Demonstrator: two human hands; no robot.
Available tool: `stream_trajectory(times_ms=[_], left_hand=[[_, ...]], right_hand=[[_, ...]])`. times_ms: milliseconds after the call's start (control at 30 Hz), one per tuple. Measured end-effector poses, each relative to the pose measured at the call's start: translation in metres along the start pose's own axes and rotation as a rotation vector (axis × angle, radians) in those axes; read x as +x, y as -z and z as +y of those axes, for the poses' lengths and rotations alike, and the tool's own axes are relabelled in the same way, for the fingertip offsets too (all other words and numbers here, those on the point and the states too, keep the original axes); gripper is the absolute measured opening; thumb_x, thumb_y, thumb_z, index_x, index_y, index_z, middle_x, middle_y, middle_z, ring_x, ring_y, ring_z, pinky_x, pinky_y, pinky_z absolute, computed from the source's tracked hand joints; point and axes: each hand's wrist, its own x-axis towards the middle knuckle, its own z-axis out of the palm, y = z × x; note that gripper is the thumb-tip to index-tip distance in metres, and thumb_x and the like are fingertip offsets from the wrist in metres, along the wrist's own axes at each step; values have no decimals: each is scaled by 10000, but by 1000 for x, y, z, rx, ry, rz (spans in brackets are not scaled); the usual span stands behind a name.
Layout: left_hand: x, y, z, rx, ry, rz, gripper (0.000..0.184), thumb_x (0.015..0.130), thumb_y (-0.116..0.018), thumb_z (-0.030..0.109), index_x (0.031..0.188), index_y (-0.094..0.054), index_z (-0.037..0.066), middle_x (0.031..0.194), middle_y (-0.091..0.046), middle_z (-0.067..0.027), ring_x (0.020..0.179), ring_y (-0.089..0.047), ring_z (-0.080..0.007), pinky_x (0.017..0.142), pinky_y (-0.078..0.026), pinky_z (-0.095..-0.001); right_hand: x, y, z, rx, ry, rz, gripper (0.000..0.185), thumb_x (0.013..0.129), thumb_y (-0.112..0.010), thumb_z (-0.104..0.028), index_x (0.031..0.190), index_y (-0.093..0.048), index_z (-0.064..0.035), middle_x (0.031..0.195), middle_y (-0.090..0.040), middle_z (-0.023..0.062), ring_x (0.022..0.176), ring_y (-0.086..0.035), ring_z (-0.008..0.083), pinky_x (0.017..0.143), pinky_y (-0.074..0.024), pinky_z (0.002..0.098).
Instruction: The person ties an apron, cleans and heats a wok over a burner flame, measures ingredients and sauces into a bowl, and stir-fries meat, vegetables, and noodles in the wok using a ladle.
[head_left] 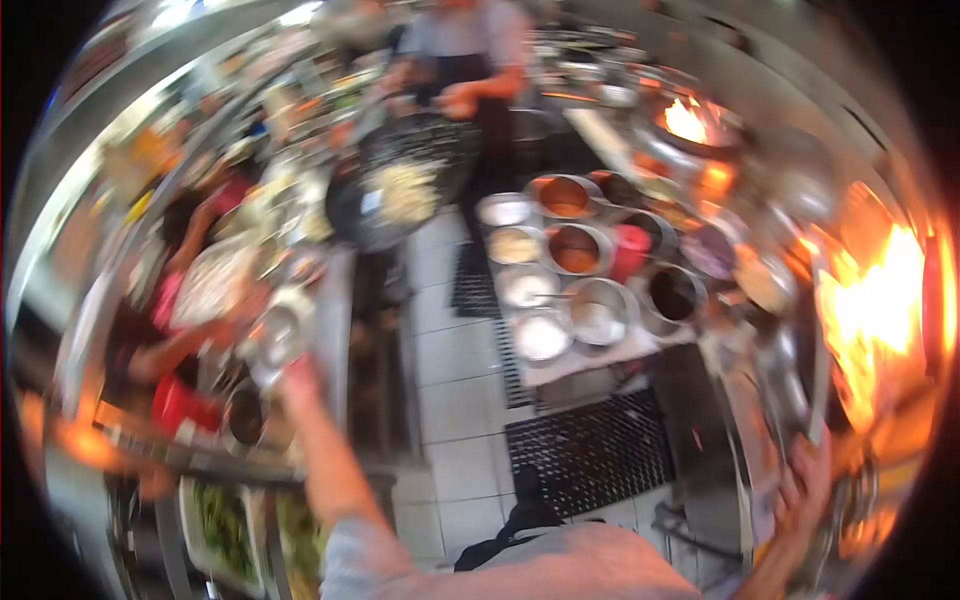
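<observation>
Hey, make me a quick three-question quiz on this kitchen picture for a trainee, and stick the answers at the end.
1. Which of the camera wearer's hands is nearer the large flame? A) left; B) right.
2. True or false: the leafy greens are at the right edge of the picture.
3. Fill in: in front of the person opposite, pale food sits in a dark, round ____.

Key: 1. B, the right hand. 2. False; they are at the lower left. 3. Wok.
</observation>
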Motion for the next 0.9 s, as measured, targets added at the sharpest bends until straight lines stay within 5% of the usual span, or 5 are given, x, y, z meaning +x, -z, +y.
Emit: stream_trajectory(times_ms=[67,167,300,533,900], left_hand=[[3,17,58,-1469,705,160,240,925,-508,145,1121,-551,14,966,-626,-66,978,-625,-205,897,-540,-379],[65,-16,-78,-1445,769,574,405,961,-508,179,1236,-458,-114,1166,-560,-174,1070,-596,-257,1018,-500,-333],[4,4,79,-1347,737,727,528,965,-560,261,1286,-405,-129,1234,-505,-209,1104,-581,-269,1000,-507,-330],[-168,-31,275,-1052,618,67,294,933,-630,260,1118,-600,33,1056,-609,-61,905,-638,-186,700,-545,-261],[-275,-75,279,-929,758,-385,372,942,-635,260,1212,-558,17,1118,-631,-74,869,-669,-199,684,-549,-280]], right_hand=[[-2,-37,-2,-32,-65,-90,692,844,-593,-60,1465,-287,-68,787,-517,38,390,-398,58,280,-342,198],[3,-96,10,-136,-200,-236,701,820,-627,-63,1448,-318,-86,733,-506,28,382,-415,73,277,-383,233],[24,-145,55,-415,-331,-419,668,856,-587,-36,1465,-310,-48,720,-513,14,466,-475,79,382,-393,219],[89,-175,153,-1076,-110,-485,627,848,-544,-123,1437,-357,-17,1106,-629,256,924,-664,349,825,-520,394],[123,-195,131,-881,-353,-545,624,828,-568,-45,1411,-355,19,787,-561,70,533,-534,112,432,-441,282]])
